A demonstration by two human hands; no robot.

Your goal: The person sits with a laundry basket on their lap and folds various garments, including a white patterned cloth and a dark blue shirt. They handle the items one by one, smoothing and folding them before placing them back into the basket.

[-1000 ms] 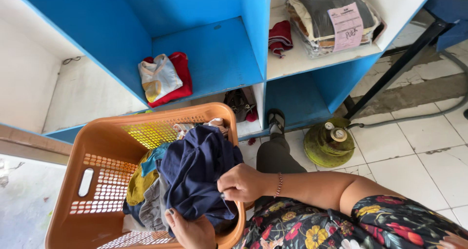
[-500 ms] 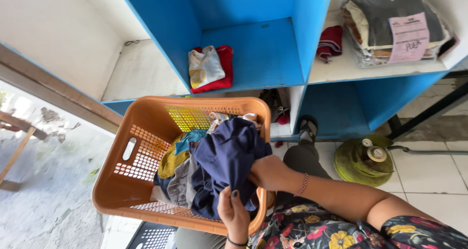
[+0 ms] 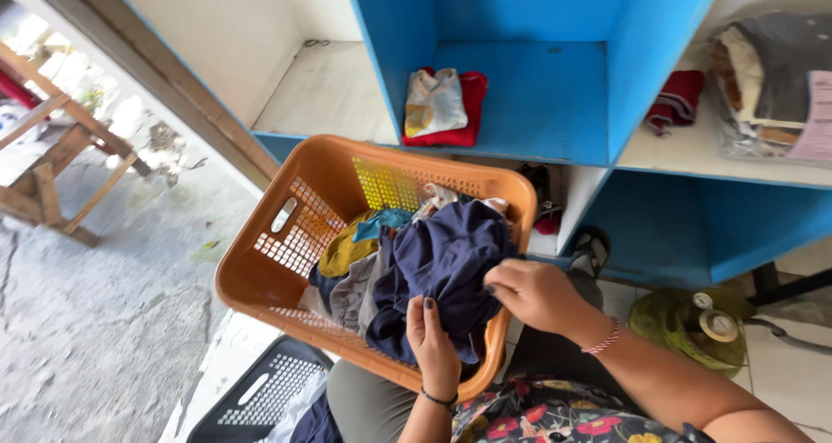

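An orange laundry basket (image 3: 286,265) rests on my lap, filled with crumpled clothes. On top lies a dark navy garment (image 3: 442,257). My left hand (image 3: 432,343) presses against the garment's near edge, fingers pointing up. My right hand (image 3: 537,294) pinches its right side near the basket rim. Under the navy cloth show a yellow piece (image 3: 342,254), a teal piece (image 3: 381,224) and grey fabric (image 3: 351,291).
Blue and white shelves stand ahead: folded red and white clothes (image 3: 442,107) in the blue compartment, a dark red cloth (image 3: 676,100) and a bagged bundle of clothes (image 3: 771,83) to the right. A green gas cylinder (image 3: 689,326) sits on the tiled floor. A black basket (image 3: 260,395) lies lower left. A wooden frame (image 3: 52,161) stands far left.
The view has swung left and the basket now sits more centred. My right hand has shifted on the navy garment, and my left hand has come up onto its near edge.
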